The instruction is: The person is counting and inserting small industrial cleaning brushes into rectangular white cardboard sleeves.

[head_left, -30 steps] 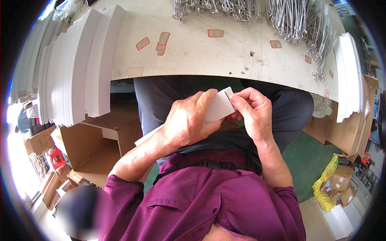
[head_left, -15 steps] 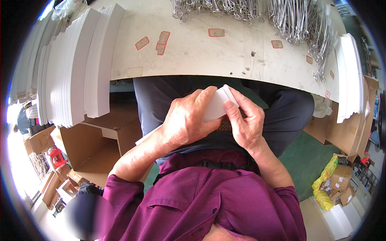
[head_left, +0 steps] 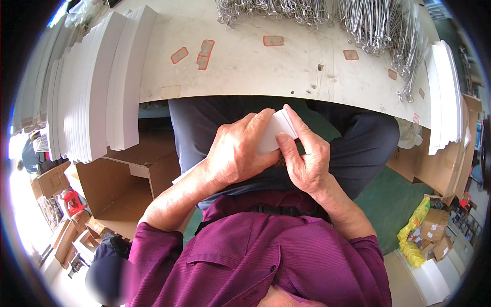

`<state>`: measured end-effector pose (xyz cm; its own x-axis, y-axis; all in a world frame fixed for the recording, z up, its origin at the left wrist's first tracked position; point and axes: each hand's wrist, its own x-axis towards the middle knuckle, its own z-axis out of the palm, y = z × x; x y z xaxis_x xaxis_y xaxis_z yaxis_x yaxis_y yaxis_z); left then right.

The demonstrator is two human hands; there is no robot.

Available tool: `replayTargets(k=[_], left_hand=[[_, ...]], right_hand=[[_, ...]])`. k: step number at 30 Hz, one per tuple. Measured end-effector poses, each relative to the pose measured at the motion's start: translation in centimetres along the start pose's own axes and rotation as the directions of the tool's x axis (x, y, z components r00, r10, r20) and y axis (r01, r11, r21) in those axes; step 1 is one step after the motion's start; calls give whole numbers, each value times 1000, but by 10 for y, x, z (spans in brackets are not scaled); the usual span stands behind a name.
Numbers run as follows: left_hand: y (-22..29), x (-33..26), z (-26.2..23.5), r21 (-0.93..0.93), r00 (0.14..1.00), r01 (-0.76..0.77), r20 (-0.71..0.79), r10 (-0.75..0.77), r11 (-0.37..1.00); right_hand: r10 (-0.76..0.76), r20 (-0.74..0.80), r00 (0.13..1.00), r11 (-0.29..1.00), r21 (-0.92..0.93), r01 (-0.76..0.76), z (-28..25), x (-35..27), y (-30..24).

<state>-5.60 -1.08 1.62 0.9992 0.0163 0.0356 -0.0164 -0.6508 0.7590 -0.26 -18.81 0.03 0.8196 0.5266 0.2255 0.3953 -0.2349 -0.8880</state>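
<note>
A long, slim white cardboard box point(head_left: 276, 129) lies slantwise over my lap, just off the table's front edge. My left hand point(head_left: 236, 151) is wrapped round it from the left, and its far part runs beneath my left forearm, with a corner showing beyond. At the upper right end, my right hand point(head_left: 309, 161) pinches the box, thumb on the top face and fingers along the end edge. A thin fold line shows near that end. The box's underside is hidden.
Tall white cardboard pieces point(head_left: 97, 87) stand packed on the table's point(head_left: 230, 66) left, with more white pieces point(head_left: 444, 97) at the right. Bundles of looped metal wire rods point(head_left: 368, 25) lie along the far side. An open brown carton point(head_left: 120, 187) stands below left.
My right thumb has moved left and slightly down across the box face. The flap that stood out at the end now sits closer against it. My left hand is nearly still.
</note>
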Motion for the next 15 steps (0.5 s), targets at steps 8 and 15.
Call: replayTargets(k=[8, 15], left_hand=[[-6, -1, 4, 19, 998, -57, -2, 57, 998], [-9, -3, 3, 51, 999, -45, -25, 46, 998]], right_hand=[[67, -7, 998, 996, 61, -66, 11, -9, -1], [120, 39, 992, 984, 128, -124, 10, -4, -3]])
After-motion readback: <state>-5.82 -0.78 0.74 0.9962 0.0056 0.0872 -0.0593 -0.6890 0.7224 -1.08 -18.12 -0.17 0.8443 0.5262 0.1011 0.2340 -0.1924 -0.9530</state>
